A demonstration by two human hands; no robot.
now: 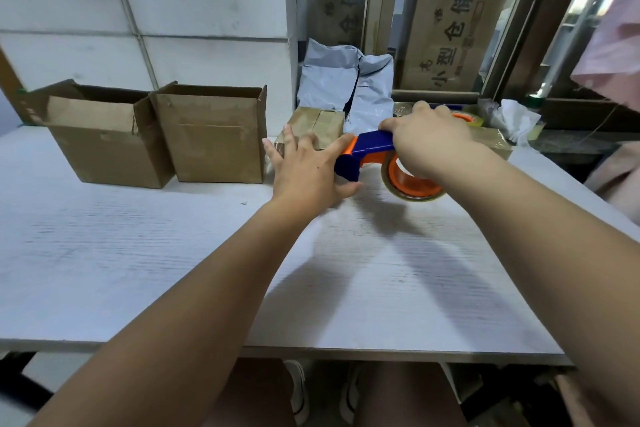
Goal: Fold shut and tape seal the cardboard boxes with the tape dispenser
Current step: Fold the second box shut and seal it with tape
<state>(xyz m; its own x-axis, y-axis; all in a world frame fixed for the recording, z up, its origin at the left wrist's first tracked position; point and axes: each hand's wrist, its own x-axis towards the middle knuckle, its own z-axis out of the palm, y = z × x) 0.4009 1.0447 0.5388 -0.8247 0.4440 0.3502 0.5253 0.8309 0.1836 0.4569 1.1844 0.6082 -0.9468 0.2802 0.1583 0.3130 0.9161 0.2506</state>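
Now: right hand (427, 137) grips the tape dispenser (369, 147) above the bench (138, 253). Left hand (304, 170), fingers spread, lies against the dispenser's front and partly hides a taped box (320, 121) behind. Open cardboard boxes (214, 146) stand left of the dispenser.

The right hand (426, 139) hides the handle of the dispenser (372, 145); the left hand (308, 170) covers its front end, so whether tape touches anything cannot be told. The left hand also blocks the near side of the taped box (323, 123). Behind the right hand, a second box (495, 143) and a roll (465, 118) show only partly. The right edge cuts the cloth (618, 42)
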